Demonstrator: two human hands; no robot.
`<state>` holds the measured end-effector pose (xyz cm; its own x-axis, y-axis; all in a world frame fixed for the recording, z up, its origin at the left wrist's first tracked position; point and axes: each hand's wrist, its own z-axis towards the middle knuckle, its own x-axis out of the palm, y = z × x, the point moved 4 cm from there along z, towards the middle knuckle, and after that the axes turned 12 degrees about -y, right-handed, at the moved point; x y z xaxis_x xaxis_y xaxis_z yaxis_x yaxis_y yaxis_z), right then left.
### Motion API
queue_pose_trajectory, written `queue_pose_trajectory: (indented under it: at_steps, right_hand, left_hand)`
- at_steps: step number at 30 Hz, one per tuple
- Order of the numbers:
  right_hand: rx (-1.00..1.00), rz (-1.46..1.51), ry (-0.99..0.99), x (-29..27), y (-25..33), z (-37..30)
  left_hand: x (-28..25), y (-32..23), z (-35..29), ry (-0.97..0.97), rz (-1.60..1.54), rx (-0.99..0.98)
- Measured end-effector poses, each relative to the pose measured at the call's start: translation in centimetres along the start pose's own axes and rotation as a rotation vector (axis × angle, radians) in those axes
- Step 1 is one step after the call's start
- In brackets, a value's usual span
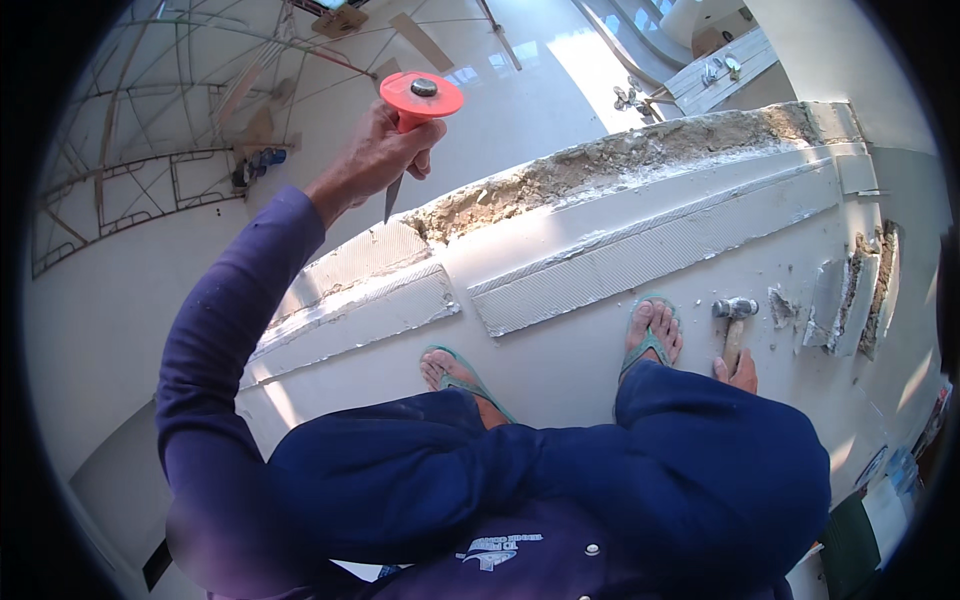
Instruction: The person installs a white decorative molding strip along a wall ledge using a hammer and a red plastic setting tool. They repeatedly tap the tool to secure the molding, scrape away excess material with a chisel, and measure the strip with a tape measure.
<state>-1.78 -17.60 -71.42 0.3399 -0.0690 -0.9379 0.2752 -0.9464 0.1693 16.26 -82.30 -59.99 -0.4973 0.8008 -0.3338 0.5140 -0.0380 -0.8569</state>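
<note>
My left hand (385,150) is closed round the grip of a chisel (421,97) with a wide red hand guard and a dark metal striking end. The chisel stands nearly upright, its pointed blade hanging over the broken edge of a ledge (560,190); whether the tip touches cannot be told. Low at the right, my right hand (740,376) grips the wooden handle of a hammer (735,309), whose metal head lies at floor level beside my right foot. Ridged pale slabs (640,240) line the ledge in front of my feet.
Broken slab pieces (850,295) are stacked at the right, with rubble (781,307) next to the hammer. Metal scaffolding (130,190) stands beyond the ledge at the left, over a lower floor (500,110). A plank platform (725,75) is at the far right.
</note>
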Motion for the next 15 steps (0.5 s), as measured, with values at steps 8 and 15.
queue_pose_trajectory:
  at_steps: [8,15]
  right_hand:
    - [0.147,0.065,0.043,-0.9,-1.5,1.3]
    - [0.005,0.093,-0.186,-2.5,2.2,-0.5]
  left_hand:
    - [3.6,8.3,0.3,-0.060,-0.326,-0.041]
    - [1.9,9.0,0.7,-0.195,-0.550,0.004]
